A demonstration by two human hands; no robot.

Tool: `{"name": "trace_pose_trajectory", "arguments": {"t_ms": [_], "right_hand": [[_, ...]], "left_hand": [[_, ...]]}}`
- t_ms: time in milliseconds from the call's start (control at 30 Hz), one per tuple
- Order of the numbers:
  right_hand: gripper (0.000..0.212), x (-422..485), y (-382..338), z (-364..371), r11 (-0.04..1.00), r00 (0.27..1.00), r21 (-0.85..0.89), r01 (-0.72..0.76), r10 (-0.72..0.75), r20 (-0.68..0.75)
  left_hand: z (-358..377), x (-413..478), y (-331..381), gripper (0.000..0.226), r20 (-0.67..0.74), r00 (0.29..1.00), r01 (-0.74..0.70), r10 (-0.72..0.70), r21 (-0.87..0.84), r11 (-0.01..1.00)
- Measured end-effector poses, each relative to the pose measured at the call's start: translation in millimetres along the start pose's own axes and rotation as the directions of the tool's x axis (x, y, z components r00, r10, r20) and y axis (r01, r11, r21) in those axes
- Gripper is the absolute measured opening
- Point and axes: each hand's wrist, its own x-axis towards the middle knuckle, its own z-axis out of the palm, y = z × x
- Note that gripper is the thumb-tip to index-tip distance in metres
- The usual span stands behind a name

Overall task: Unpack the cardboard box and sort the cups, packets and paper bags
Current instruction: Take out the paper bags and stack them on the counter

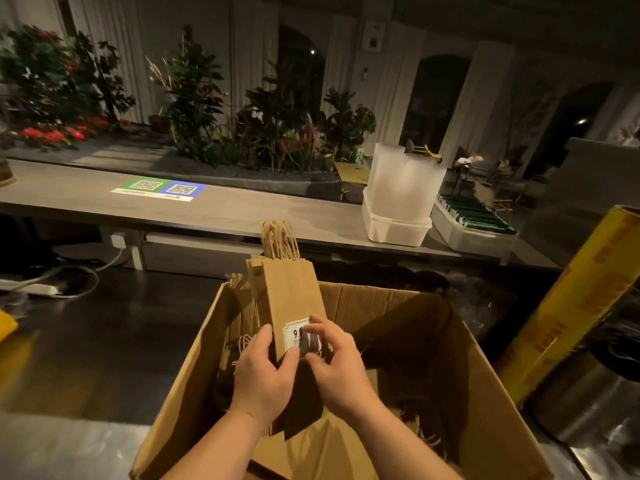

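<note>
An open cardboard box [478, 393] stands right in front of me. Above it I hold a bundle of flat brown paper bags [284, 292] upright, twisted handles on top. My left hand [265, 368] grips the bundle's lower left edge. My right hand [334, 358] pinches a small dark packet [309, 344] against the white price label [294, 336] on the front bag. More brown paper bags [239, 327] lean inside the box on the left. A stack of clear plastic cups [405, 181] stands in a white tub on the counter, far right.
A long grey counter [221, 209] runs across behind the box, with a QR-code sheet [159, 189] and a tray of green packets [478, 220]. A yellow roll box [568, 306] leans at right over a metal bin [588, 396]. Plants line the back.
</note>
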Motion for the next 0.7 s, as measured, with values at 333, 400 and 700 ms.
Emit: {"name": "trace_pose_trajectory", "arguments": {"t_ms": [333, 400, 700], "right_hand": [[0.057, 18, -11, -26, 0.835, 0.939, 0.43, -0.343, 0.29, 0.184], [0.055, 23, -24, -18, 0.803, 0.957, 0.521, -0.289, 0.224, 0.186], [0.027, 32, -107, 68, 0.829, 0.979, 0.529, 0.181, -0.202, -0.018]], "left_hand": [[-28, 12, 40, 0.097, 0.081, 0.997, 0.004, 0.016, -0.232, 0.973], [-51, 21, 48, 0.087, 0.084, 0.996, -0.014, 0.032, -0.206, 0.978], [-145, 38, 46, 0.044, -0.165, 0.977, -0.153, 0.134, -0.112, 0.982]]}}
